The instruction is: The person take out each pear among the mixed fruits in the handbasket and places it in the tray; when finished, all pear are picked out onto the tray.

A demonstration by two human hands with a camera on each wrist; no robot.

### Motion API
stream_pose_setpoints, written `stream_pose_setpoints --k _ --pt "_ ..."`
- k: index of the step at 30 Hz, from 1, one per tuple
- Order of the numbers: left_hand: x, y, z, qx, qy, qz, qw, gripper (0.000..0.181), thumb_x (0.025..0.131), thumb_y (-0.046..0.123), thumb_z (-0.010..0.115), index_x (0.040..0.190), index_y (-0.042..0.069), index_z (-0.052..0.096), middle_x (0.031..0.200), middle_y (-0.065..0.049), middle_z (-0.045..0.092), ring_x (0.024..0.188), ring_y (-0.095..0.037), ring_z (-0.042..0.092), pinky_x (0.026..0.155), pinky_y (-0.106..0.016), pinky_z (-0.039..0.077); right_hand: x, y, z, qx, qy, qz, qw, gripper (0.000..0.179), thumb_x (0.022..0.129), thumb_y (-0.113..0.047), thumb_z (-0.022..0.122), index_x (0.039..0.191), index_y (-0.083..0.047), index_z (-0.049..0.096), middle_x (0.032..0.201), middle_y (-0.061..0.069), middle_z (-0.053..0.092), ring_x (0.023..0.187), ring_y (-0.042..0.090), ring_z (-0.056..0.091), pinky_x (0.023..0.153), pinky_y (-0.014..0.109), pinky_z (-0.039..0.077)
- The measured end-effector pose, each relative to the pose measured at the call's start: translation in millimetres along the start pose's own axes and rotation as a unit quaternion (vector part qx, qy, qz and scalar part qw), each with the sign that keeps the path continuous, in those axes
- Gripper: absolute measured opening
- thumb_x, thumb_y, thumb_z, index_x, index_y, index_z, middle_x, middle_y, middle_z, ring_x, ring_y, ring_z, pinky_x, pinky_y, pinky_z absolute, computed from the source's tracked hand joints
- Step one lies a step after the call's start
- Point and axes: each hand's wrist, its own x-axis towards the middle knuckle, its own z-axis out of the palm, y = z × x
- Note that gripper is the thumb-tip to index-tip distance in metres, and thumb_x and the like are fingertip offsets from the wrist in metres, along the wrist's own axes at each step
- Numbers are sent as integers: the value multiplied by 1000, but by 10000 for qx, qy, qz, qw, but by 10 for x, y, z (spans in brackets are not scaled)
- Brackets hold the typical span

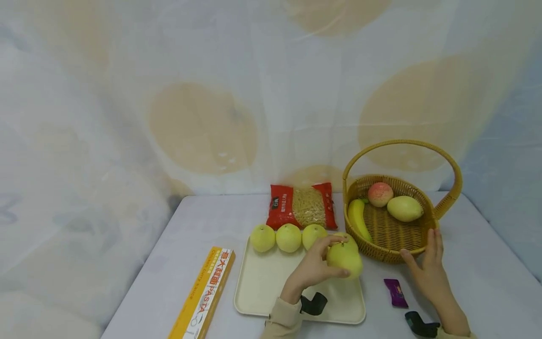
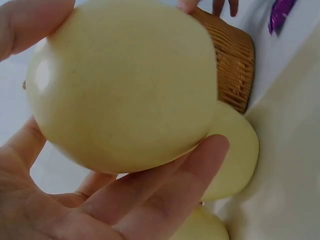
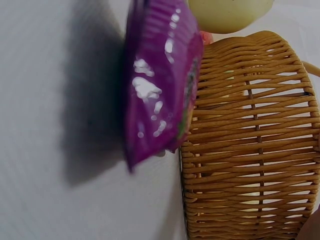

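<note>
My left hand (image 1: 315, 266) holds a pale yellow pear (image 1: 345, 259) between thumb and fingers, lifted over the tray's right side. More pears (image 1: 289, 238) stand in a row along the far edge of the cream tray (image 1: 262, 292), one partly hidden behind the held pear. My right hand (image 1: 432, 273) touches the near right side of a wicker basket (image 1: 391, 254) with spread, fairly straight fingers. Inside the basket lie a banana (image 1: 358, 219), a peach (image 1: 380, 194) and a pale yellow oval fruit (image 1: 404, 208). In the right wrist view, the basket's woven wall (image 3: 250, 150) fills the right side.
A purple wrapped candy (image 1: 395, 293) lies between the tray and my right forearm. Behind the tray is a red bag of pasta (image 1: 302, 205). To its left lies a long yellow pasta box (image 1: 203, 294). The basket's tall handle (image 1: 402, 142) arches over it.
</note>
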Motion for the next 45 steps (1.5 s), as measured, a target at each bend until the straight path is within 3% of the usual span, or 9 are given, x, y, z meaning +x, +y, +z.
stream_pose_setpoints --k 6,12,18,29,34,37,42,45 --pt "-61 -55 3 110 156 -347 9992 59 74 12 83 125 25 59 134 1 49 118 -7 43 93 -27 43 -2 -14 5 -56 -40 102 9999 86 103 -35 42 150 -1 -21 156 24 -27 139 60 -8 97 79 15" --pt "-44 -123 54 359 374 -565 9971 56 71 17 86 120 29 62 130 9 56 117 -7 48 88 -24 45 -10 -3 -16 -83 31 80 9999 85 103 -33 43 151 -1 -20 157 23 -27 139 60 -6 97 79 14" --pt "-30 -198 122 474 64 -787 9958 57 68 12 88 117 31 65 126 13 54 116 -4 45 90 -25 45 -29 16 -32 -102 5 116 9999 86 103 -34 43 151 0 -20 157 24 -26 138 61 -4 96 79 16" --pt "2 -200 155 510 -210 -699 9960 60 64 -1 86 115 25 68 128 7 48 118 -4 39 102 -32 41 -25 17 -67 -124 120 -72 9998 85 103 -32 43 151 -2 -20 156 25 -25 139 59 -9 96 80 14" --pt "15 -155 210 263 -180 -975 9947 62 66 -3 84 118 26 67 126 2 43 111 -7 37 98 -32 38 -20 10 -69 -86 89 -11 9999 85 103 -32 43 151 -2 -20 156 24 -26 139 59 -8 95 80 15" --pt "8 -108 229 359 -236 -1117 9928 66 68 1 84 124 30 64 124 0 40 107 -8 36 94 -31 38 -11 9 -54 -39 70 7 10000 85 103 -32 43 151 -2 -20 156 24 -27 140 58 -10 96 80 14" --pt "-34 54 116 801 -492 -768 9926 66 76 15 82 135 27 55 136 -1 45 122 -15 43 101 -32 42 -3 -9 -19 56 28 11 10000 86 103 -33 43 151 -1 -20 156 23 -28 140 58 -10 98 79 11" --pt "-18 161 4 775 -530 -401 9948 65 81 17 79 139 20 51 145 -1 44 133 -26 43 105 -38 42 -4 -20 -18 29 -22 34 10000 86 103 -33 43 151 -1 -20 156 22 -28 139 60 -8 97 79 14"
